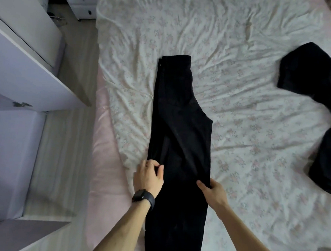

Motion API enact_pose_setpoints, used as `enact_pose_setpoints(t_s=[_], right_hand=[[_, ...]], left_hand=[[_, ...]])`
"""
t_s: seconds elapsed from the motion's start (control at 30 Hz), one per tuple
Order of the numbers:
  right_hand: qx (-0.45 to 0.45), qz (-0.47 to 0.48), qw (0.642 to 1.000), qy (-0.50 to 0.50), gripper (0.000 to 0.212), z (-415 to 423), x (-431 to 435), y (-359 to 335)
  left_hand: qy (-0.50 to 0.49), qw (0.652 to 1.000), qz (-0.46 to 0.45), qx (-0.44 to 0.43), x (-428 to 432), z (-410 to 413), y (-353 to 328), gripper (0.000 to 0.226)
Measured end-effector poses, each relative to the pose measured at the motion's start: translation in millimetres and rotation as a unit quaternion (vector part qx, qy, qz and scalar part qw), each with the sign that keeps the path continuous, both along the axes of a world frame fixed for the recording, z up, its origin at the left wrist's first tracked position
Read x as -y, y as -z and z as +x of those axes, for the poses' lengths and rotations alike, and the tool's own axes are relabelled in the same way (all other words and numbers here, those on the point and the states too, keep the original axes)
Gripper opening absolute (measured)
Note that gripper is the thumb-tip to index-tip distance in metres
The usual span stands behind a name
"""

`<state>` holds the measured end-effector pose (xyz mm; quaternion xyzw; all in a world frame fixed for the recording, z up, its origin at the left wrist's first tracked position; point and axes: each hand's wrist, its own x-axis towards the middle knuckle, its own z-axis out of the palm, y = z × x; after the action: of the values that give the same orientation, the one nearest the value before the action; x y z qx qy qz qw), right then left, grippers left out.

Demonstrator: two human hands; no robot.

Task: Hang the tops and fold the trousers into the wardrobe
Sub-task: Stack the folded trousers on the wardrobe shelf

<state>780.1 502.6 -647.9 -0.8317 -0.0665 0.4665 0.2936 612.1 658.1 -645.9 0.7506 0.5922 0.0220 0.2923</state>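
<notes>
A pair of black trousers (179,126) lies lengthwise on the bed, folded leg over leg, waistband at the far end and legs running toward me past the bed's near edge. My left hand (149,176), with a black watch on the wrist, pinches the left edge of the trouser leg. On the right edge, my right hand (212,192) grips the fabric, thumb on top. A second black garment (313,105) lies crumpled at the right side of the bed.
The bed has a wrinkled white floral sheet (246,129) over a pink mattress edge (105,179). Open wardrobe doors and shelves (20,81) stand at the left across a strip of wooden floor (64,159). A white drawer unit (82,4) sits at the top left.
</notes>
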Motion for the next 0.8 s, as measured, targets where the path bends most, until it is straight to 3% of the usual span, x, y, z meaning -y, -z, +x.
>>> enact_pose_setpoints(t_s=[0.1,0.17,0.3,0.47,0.57,0.67,0.8], right_hand=[[-0.009,0.005,1.0,0.028,0.027,-3.7,-2.9,3.0],[-0.017,0.015,0.999,0.043,0.028,-3.7,-6.1,3.7],[-0.03,0.027,0.999,0.037,0.03,-0.3,-9.9,5.1],[-0.014,0.04,0.999,0.023,0.029,-3.7,-7.1,10.7],[0.038,0.003,0.999,-0.022,0.03,-9.2,-7.2,13.4],[0.058,-0.029,0.995,-0.08,0.03,-24.1,-5.6,15.9],[0.02,-0.036,0.996,-0.079,0.033,-40.8,7.6,16.0]], left_hand=[[-0.002,0.993,-0.115,-0.016,3.9,17.1,1.6,0.043],[-0.047,0.988,-0.148,0.015,1.8,24.5,3.4,0.039],[-0.084,0.985,-0.146,0.033,-3.5,18.8,5.8,0.036],[-0.012,0.991,-0.132,-0.017,-8.2,8.9,10.4,0.031],[-0.102,0.993,-0.065,0.009,6.4,-13.4,9.6,0.03],[-0.15,0.979,-0.138,-0.012,22.6,-40.8,15.3,0.033],[-0.127,0.977,-0.172,-0.025,13.4,-43.2,18.4,0.049]])
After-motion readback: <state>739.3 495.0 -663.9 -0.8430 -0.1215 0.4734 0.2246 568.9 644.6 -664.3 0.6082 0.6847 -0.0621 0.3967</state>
